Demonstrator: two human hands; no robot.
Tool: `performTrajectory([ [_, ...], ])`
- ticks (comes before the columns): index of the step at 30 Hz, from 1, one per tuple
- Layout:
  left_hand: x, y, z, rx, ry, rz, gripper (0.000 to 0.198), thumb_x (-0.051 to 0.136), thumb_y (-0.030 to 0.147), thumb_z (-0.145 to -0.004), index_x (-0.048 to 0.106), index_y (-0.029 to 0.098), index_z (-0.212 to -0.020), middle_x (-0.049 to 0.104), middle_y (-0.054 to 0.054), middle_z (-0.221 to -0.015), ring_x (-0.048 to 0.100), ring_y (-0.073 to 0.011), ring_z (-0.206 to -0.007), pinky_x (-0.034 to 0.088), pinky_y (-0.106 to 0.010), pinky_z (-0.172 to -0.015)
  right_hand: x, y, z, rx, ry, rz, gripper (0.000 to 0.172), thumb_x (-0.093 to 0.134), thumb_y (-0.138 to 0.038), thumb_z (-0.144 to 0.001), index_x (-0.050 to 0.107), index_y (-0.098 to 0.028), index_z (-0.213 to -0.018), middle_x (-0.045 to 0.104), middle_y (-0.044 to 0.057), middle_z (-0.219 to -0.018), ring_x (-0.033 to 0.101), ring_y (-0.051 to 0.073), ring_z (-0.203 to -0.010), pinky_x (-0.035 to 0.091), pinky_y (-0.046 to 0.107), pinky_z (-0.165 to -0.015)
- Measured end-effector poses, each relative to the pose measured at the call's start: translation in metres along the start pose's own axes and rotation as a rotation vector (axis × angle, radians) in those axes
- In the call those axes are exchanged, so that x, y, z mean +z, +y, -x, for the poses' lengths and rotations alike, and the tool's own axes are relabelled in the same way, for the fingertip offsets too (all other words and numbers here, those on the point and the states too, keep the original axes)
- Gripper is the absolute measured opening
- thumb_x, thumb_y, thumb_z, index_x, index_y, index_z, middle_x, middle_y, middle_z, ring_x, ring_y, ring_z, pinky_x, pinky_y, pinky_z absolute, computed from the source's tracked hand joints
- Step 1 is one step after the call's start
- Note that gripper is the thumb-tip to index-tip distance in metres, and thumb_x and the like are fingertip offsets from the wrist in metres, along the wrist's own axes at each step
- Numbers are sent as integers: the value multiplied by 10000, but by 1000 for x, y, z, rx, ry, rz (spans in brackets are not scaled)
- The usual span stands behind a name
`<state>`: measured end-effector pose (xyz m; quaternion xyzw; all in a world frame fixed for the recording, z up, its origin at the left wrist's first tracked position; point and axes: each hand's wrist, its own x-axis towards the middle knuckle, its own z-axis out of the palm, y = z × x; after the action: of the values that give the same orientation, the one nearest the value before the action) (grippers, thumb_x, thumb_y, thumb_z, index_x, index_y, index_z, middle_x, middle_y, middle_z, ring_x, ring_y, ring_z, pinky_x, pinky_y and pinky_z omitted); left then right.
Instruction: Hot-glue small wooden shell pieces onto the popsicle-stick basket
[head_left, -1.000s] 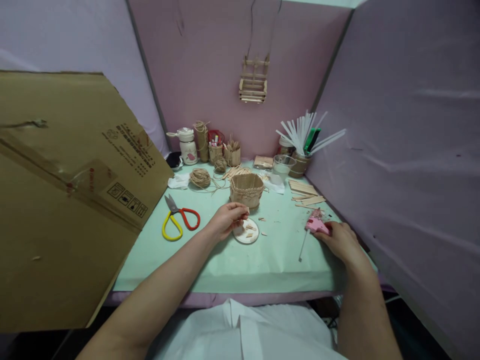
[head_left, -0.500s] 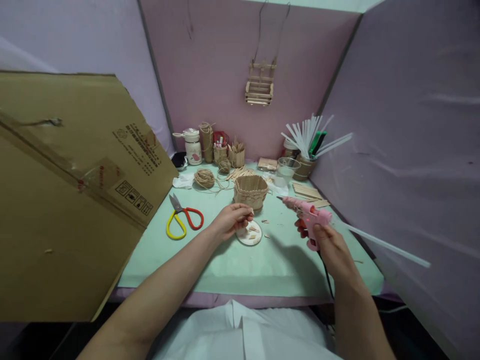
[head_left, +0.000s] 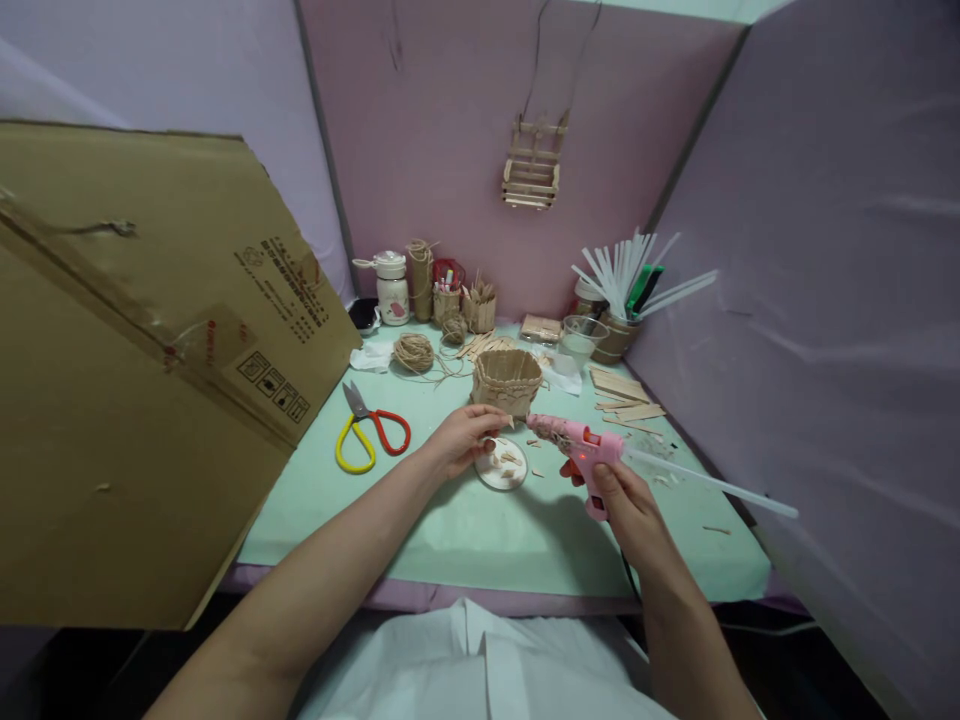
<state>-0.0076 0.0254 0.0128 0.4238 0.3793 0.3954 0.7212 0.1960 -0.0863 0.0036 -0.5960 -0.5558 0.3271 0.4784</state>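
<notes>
Between the fingertips of my left hand (head_left: 472, 440) is a small wooden chip (head_left: 508, 421), pinched just in front of a box-like basket (head_left: 506, 378) made of wooden sticks. My right hand (head_left: 619, 495) grips a pink hot glue gun (head_left: 589, 445), its nozzle pointing left and close to the chip; whether they touch I cannot tell. A long clear glue stick (head_left: 712, 482) sticks out of the gun's back. Below my left fingers lies a small white round dish (head_left: 495, 478) with several wood chips on it.
Scissors (head_left: 367, 425) with yellow and red handles lie to the left, beside a big leaning cardboard panel (head_left: 150, 400). Twine balls (head_left: 413, 352), a bottle (head_left: 391, 290) and stick holders stand at the back. Wooden sticks (head_left: 619, 384) and a pot of glue sticks (head_left: 616, 338) are at right.
My right hand has brought the glue gun leftward, so its nozzle is now near the chip. My left hand stays almost in place, still pinching the chip. The view has shifted slightly.
</notes>
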Motion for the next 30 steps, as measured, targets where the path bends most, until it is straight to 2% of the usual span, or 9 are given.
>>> performTrajectory([
  [11, 0, 0, 0, -5, -1, 4, 272, 821, 279, -517, 684, 151, -713, 580, -23, -720, 473, -85, -651, 347, -189, -520, 0, 0, 0, -18, -3, 9, 497, 429, -624, -849, 678, -194, -834, 609, 44, -760, 490, 140, -607, 401, 233, -491],
  [30, 1, 1, 1, -5, 6, 2, 251, 812, 265, -526, 682, 148, -707, 601, -29, -750, 482, -85, -654, 352, -195, -522, 0, -2, 1, -17, 2, 45, 493, 409, -630, -859, 662, -209, -820, 591, 33, -728, 496, 151, -612, 393, 234, -484],
])
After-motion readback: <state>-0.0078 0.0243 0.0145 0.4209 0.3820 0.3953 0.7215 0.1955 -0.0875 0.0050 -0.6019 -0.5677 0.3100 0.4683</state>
